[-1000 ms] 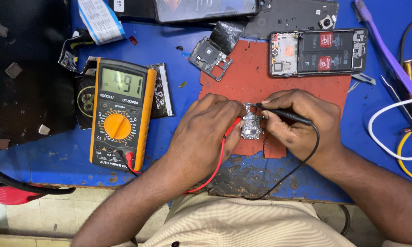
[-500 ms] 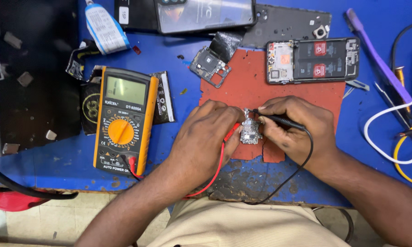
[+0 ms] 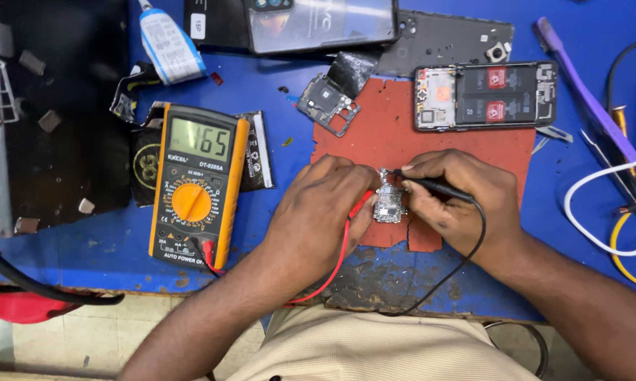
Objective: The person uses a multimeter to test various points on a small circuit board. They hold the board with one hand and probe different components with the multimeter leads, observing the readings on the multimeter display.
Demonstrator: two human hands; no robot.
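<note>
Both hands pinch probes on the small circuit board (image 3: 390,203), on the red mat (image 3: 431,141): left hand (image 3: 321,212) grips red, right hand (image 3: 459,201) black. Left of it, the multimeter (image 3: 194,187) shows a reading; beyond, the opened phone (image 3: 486,95) stays unassembled.

One multimeter (image 3: 194,187), two probes, one circuit board (image 3: 389,202), one opened phone (image 3: 485,96)

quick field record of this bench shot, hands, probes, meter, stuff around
left hand: left hand holds the red probe to the small circuit board
right hand: right hand holds the black probe on the board's top edge
surface: red mat on a blue bench
meter: yellow multimeter left of the hands, display lit, red lead plugged in
behind: opened phone, its insides showing; loose phone frame part
far right: purple pry tool, white cable
</note>
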